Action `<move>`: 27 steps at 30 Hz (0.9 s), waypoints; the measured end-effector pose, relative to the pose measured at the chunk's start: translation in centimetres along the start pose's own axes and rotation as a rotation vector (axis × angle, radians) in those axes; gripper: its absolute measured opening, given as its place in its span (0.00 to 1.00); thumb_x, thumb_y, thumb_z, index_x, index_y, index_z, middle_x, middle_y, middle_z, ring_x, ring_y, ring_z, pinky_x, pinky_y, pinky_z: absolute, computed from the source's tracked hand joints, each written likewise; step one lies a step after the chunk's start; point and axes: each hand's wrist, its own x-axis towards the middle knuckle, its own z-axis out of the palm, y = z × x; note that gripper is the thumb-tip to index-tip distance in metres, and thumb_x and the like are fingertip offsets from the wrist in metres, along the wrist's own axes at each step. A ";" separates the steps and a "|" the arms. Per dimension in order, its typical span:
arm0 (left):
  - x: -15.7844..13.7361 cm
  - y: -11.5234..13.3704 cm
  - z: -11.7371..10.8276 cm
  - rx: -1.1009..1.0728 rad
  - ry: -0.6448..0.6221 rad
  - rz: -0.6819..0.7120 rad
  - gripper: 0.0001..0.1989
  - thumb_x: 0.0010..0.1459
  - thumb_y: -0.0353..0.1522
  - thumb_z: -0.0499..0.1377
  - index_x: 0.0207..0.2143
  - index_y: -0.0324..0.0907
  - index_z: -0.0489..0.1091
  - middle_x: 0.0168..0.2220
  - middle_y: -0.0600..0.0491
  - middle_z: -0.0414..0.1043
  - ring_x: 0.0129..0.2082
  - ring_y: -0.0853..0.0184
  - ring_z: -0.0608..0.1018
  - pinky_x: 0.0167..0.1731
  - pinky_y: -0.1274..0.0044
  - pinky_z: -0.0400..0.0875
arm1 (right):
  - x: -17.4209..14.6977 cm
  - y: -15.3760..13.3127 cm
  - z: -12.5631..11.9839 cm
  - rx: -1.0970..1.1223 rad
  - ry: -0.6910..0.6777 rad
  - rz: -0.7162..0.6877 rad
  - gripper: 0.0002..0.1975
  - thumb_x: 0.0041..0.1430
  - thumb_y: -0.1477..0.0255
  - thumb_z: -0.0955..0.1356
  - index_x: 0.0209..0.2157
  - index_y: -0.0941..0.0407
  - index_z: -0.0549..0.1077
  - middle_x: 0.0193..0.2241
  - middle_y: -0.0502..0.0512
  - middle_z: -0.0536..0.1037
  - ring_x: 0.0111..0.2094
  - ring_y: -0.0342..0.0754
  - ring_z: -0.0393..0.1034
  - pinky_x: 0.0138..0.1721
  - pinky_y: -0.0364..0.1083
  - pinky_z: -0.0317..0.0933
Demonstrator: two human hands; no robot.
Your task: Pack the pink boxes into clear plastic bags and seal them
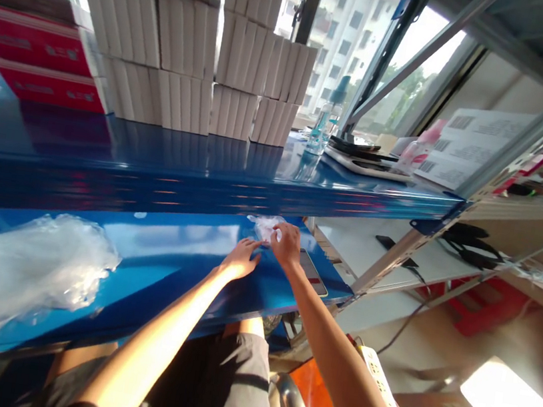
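Observation:
Both my arms reach forward over a glossy blue shelf [167, 263]. My right hand [287, 245] pinches the edge of a small clear plastic bag [265, 226] that lies on the shelf's far right part. My left hand [240, 259] rests flat beside it, fingers spread, fingertips touching the near edge of the bag. A flat phone-like device [313, 273] lies just right of my right hand, near the shelf's corner.
A heap of clear plastic bags [9, 274] lies at the left. Stacks of white boxes [193, 44] and red boxes [34, 55] stand on the upper blue shelf, with a spray bottle [324, 120]. A metal rack upright [399, 252] rises at right.

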 end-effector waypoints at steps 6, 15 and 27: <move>-5.9 -1.6 -6.1 0.103 0.173 -0.072 0.15 0.62 0.27 0.59 0.49 0.38 0.80 0.52 0.40 0.81 0.57 0.52 0.78 0.64 0.58 0.70 | -1.8 -7.5 0.3 0.290 -0.090 -0.235 0.10 0.63 0.75 0.65 0.40 0.55 0.79 0.40 0.60 0.84 0.47 0.57 0.75 0.54 0.55 0.67; -20.5 -3.9 -19.4 0.339 0.359 -0.313 0.12 0.66 0.31 0.57 0.45 0.43 0.80 0.47 0.46 0.83 0.51 0.56 0.82 0.56 0.67 0.76 | -5.3 -23.1 2.5 0.796 -0.439 -0.193 0.12 0.60 0.71 0.67 0.45 0.54 0.78 0.35 0.53 0.83 0.29 0.46 0.76 0.34 0.43 0.69; -35.3 -10.8 -27.5 0.477 0.400 -0.562 0.21 0.61 0.33 0.59 0.56 0.45 0.76 0.50 0.46 0.82 0.53 0.52 0.80 0.57 0.65 0.75 | -8.1 -38.0 7.8 0.509 -0.637 -0.434 0.18 0.55 0.62 0.79 0.46 0.52 0.82 0.50 0.60 0.77 0.48 0.54 0.76 0.49 0.50 0.71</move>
